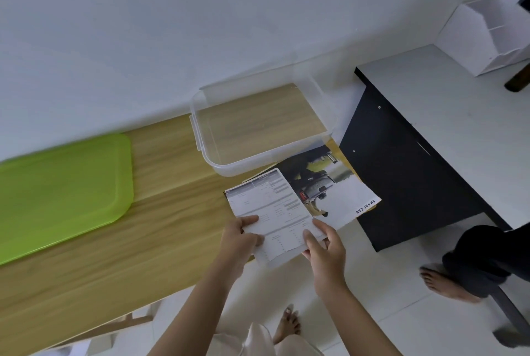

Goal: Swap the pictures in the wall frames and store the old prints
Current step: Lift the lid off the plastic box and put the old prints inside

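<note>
Both forearms were left bare, with no sleeves seen. The left hand (239, 241) and the right hand (324, 252) were uncovered, without rings or a watch. Pale, cream-coloured clothing (258, 338) was worn below, and one bare foot (286, 324) was shown.

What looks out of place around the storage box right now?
Nothing is spilled or damaged. The clear box is empty and its green lid lies apart on the wooden table. Both hands, left and right, hold the prints partly past the table's edge.
</note>
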{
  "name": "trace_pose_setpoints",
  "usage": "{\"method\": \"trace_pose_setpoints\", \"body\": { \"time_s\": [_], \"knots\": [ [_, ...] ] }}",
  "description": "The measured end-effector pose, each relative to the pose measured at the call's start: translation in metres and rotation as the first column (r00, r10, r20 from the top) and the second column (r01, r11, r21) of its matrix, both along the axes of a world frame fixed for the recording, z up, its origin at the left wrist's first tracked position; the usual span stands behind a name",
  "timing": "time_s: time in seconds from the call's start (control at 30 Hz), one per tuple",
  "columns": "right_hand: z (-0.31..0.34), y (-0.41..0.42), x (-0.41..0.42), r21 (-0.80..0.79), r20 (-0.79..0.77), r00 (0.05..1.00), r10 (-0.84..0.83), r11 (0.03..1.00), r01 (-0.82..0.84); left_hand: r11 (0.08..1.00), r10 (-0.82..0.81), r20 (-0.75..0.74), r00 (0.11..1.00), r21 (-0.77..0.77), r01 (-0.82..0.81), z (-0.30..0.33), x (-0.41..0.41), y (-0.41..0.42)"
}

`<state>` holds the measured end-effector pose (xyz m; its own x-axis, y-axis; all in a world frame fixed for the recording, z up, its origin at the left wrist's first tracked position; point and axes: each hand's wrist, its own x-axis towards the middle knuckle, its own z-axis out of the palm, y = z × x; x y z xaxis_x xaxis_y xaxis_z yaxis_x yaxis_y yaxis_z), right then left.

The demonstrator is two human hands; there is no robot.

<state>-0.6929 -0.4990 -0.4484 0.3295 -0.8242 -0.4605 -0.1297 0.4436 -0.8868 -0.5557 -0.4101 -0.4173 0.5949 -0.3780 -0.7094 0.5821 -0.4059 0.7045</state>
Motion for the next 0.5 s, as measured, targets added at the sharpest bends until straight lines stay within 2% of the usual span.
{"method": "trace_pose_setpoints", "body": {
  "time_s": [0.13,0.3,0.5],
  "knots": [
    [0.005,-0.008,-0.017,-0.056,-0.008,0.998,-0.069,0.996,0.069,0.994,-0.05,0.026,0.998,-0.096,0.052,0.006,-0.022,0.002],
    [0.027,-0.01,-0.034,-0.262,-0.009,0.992,-0.128,0.957,0.121,0.969,-0.094,0.119,0.988,-0.216,0.119,0.018,-0.044,-0.006],
    [0.068,-0.032,-0.019,-0.396,0.066,0.987,-0.143,0.905,0.158,0.926,-0.059,0.234,0.97,-0.35,0.141,0.045,-0.03,-0.019]
  ]
}}
